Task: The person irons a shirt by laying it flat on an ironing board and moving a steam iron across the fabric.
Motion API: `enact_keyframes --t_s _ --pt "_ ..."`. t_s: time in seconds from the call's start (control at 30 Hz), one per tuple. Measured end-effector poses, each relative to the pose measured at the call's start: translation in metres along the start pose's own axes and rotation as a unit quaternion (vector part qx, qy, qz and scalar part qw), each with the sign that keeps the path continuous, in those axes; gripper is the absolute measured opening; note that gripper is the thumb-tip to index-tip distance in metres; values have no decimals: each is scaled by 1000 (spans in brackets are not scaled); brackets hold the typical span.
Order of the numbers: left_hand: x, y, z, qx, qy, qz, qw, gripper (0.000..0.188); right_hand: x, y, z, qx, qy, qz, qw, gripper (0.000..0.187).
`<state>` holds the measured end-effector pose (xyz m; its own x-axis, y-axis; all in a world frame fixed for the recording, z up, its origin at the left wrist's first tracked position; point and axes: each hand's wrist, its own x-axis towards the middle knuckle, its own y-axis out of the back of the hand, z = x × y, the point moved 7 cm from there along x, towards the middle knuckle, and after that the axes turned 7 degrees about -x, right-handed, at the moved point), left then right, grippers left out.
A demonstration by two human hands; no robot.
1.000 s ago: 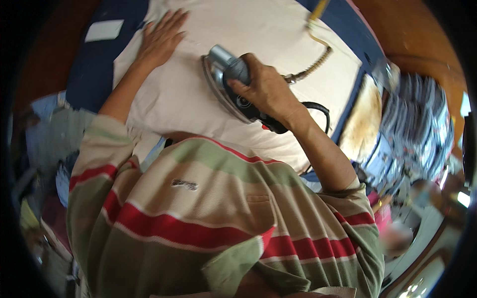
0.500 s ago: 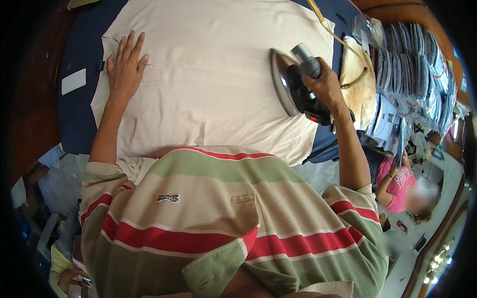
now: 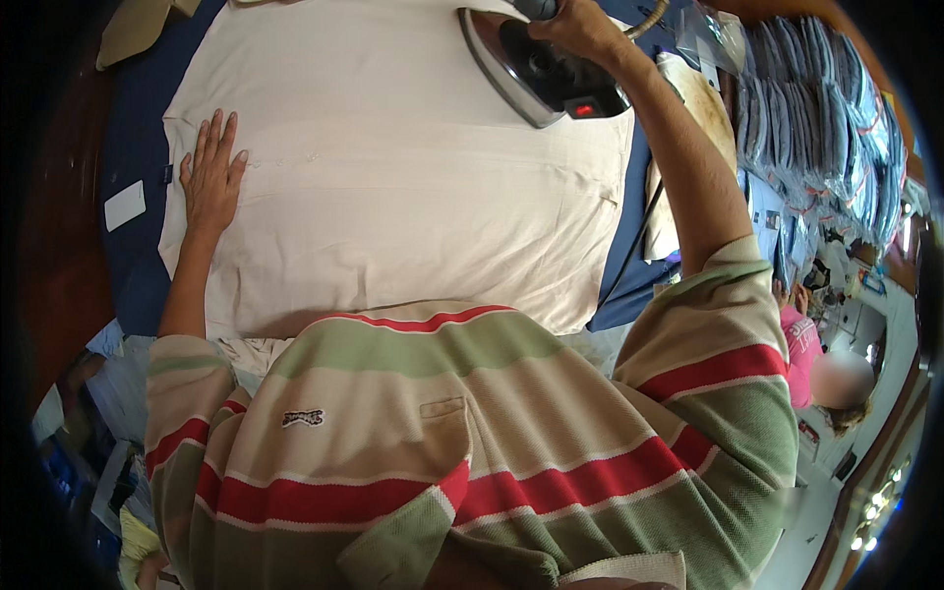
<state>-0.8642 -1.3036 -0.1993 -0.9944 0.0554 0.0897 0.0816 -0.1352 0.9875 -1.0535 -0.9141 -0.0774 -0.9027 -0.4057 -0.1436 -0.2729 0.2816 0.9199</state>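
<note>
A cream garment (image 3: 393,187) lies spread over the dark blue work surface, with a faint line of small round buttons along its middle and creases near my body. My left hand (image 3: 209,177) rests flat on its left edge, fingers stretched and slightly apart. At the upper right of the fabric, my right hand (image 3: 580,31) is wrapped round the grey handle of a clothes iron (image 3: 539,69). The iron's metal soleplate is over the cloth, and a red light glows at its heel. Part of the handle is cut off by the frame's top edge.
A white card (image 3: 125,206) lies on the blue surface (image 3: 133,270) at left, below brown cardboard (image 3: 143,29). Right of the garment are a stained pale cloth (image 3: 703,113) and stacks of bagged folded grey clothes (image 3: 816,113). A person in pink (image 3: 799,344) is farther right.
My right hand has carried the iron up and away from me over the garment, with the arm stretched farther out. My left hand stays flat at the garment's left edge.
</note>
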Motion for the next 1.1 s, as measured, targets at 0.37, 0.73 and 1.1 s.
enact_keyframes --t_s 0.37,0.73,1.1 --pt "3 4 5 -29 11 4 999 54 -53 41 144 3 -122 1 993 45" --pt "1 10 8 -3 39 -20 999 55 -28 51 145 20 -95 43 994 53" --pt "-2 8 6 -12 68 -46 997 55 33 -6 -42 -49 143 -101 983 52"
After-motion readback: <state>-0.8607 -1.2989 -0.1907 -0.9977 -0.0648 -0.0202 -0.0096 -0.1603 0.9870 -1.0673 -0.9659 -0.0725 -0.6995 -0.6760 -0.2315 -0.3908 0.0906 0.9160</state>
